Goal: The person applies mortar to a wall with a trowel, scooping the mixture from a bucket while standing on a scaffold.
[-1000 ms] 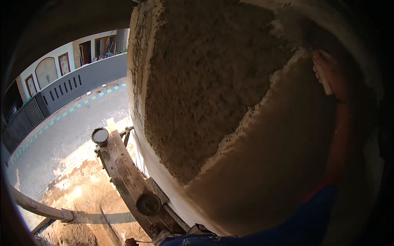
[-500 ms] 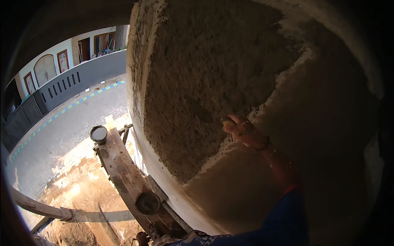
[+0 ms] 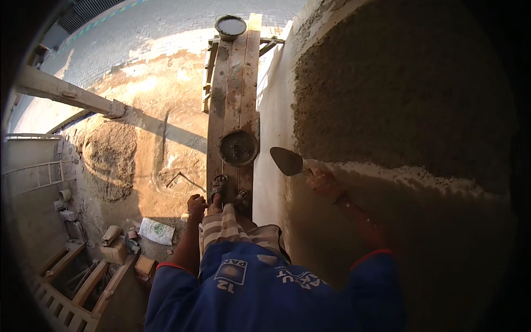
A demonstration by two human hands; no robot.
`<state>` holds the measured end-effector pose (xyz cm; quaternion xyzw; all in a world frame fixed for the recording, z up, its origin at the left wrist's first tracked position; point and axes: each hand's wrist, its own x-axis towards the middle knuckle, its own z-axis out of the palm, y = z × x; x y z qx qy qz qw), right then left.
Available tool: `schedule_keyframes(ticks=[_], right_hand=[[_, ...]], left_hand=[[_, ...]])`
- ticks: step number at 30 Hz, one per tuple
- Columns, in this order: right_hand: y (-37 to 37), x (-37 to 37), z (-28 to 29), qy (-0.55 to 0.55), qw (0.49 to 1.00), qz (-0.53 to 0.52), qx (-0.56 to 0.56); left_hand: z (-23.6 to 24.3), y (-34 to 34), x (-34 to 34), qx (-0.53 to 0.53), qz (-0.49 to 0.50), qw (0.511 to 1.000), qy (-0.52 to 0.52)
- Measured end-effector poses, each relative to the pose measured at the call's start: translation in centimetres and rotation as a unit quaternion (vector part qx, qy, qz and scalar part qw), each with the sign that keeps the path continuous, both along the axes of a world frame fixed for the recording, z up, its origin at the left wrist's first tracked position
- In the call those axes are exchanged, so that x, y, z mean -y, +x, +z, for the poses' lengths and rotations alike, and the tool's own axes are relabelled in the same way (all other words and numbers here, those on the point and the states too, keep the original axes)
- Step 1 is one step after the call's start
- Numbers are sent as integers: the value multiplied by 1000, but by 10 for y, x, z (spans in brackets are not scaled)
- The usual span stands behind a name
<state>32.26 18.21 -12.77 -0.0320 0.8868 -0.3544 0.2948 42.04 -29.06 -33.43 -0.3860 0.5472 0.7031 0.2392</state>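
My right hand (image 3: 323,182) grips a pointing trowel, its metal blade (image 3: 285,159) held toward the left, beside the boundary between rough dark mortar (image 3: 392,88) and smoother render (image 3: 354,249) on the wall. My left hand (image 3: 197,206) hangs beside my shorts with fingers curled; whatever it holds, if anything, is hidden. My sandalled feet (image 3: 219,188) stand on a plank platform (image 3: 232,83) along the wall. A round bucket of mortar (image 3: 238,148) sits on the planks just beyond my feet. A second bucket of grey liquid (image 3: 230,25) stands at the far end.
A beam (image 3: 61,88) crosses at upper left above a dirt yard with a sand pile (image 3: 113,160). Low at left are a white sack (image 3: 156,231), containers (image 3: 110,235), a ladder-like frame (image 3: 38,177) and wooden framed openings (image 3: 83,276). A paved street (image 3: 121,33) runs beyond.
My view has tipped down toward the platform and my feet. My right hand has come down and leftward from high on the wall, and the trowel blade now shows clearly at the wall's edge.
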Motion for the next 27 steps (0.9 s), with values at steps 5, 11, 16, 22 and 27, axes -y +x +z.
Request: schedule_keyframes(ticks=[5,11,16,22,27], right_hand=[[27,58,-181,221,969,86,66],[-12,75,-347,263,957,-25,121],[-69,95,-461,273,955,0,118],[-73,114,-563,240,969,-57,22],[-68,136,-577,173,972,-153,33]], left_hand=[[-19,26,-87,-81,-185,979,-19],[-72,43,-162,102,-225,967,63],[-118,76,-160,194,-151,966,86],[-125,53,-156,139,-77,979,129],[-127,63,-151,169,-56,974,139]])
